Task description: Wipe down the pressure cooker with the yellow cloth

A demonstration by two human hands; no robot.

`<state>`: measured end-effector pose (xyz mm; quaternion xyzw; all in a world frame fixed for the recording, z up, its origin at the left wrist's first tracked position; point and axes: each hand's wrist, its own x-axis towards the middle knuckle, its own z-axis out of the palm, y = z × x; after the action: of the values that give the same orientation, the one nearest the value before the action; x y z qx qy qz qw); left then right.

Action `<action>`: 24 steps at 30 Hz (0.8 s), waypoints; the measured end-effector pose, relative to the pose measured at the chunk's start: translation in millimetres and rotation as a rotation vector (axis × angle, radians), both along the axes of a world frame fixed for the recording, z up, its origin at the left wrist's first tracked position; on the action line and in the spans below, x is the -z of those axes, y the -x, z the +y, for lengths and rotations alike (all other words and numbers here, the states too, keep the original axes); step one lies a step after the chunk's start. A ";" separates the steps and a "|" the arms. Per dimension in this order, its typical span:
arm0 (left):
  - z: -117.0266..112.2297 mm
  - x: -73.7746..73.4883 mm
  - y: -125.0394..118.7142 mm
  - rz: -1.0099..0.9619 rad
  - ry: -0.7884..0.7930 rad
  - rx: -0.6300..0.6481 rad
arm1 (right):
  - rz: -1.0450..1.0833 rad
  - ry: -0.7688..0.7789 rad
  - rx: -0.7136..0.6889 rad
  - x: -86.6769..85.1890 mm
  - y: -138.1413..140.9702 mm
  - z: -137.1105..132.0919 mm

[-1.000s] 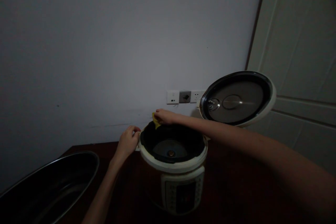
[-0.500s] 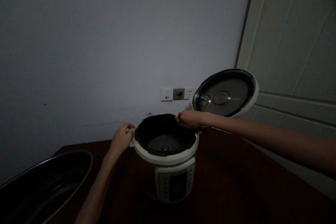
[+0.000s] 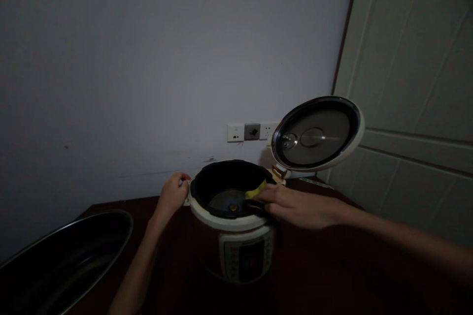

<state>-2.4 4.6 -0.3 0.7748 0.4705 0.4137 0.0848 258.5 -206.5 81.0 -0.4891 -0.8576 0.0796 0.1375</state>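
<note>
A white rice cooker (image 3: 236,251) stands open on a dark wooden table (image 3: 332,275), its lid (image 3: 318,133) tilted up at the right. My left hand (image 3: 173,196) grips the cooker's left rim. My right hand (image 3: 291,206) holds a yellow cloth (image 3: 255,190) pressed against the inner right rim of the dark cavity (image 3: 225,192). The heating plate shows at the bottom of the cavity.
A large dark metal pot (image 3: 62,261) lies at the table's left front. Wall sockets (image 3: 251,132) sit on the grey wall behind the cooker. A pale panelled door (image 3: 414,83) fills the right side.
My right hand with the yellow cloth has travelled round the cooker's rim, from the back left, past the back right, to the front right. My left hand stays on the left rim.
</note>
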 end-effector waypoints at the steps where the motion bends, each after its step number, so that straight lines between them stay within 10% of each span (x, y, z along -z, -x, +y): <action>1: 0.5 0.8 -0.2 0.000 0.002 0.000 | 0.019 0.019 -0.012 2.5 6.9 -5.3; 7: -5.9 -1.5 0.3 0.091 -0.031 -0.017 | 0.067 0.002 0.012 15.6 50.7 -9.1; 12: -54.9 -37.3 -5.6 0.143 -0.294 -0.219 | 0.144 0.020 0.048 12.2 60.3 -5.5; 18: -148.1 -53.7 -55.2 0.162 -0.153 0.354 | 0.665 0.021 0.052 25.0 40.7 2.3; 24: -172.7 -27.9 -68.8 0.445 -0.138 0.375 | 1.056 -0.132 0.185 42.5 -3.7 3.3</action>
<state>66.4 -168.1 27.6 0.9237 0.2972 0.2417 0.0016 262.2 -203.3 38.5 -0.4463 -0.6284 0.2481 0.5869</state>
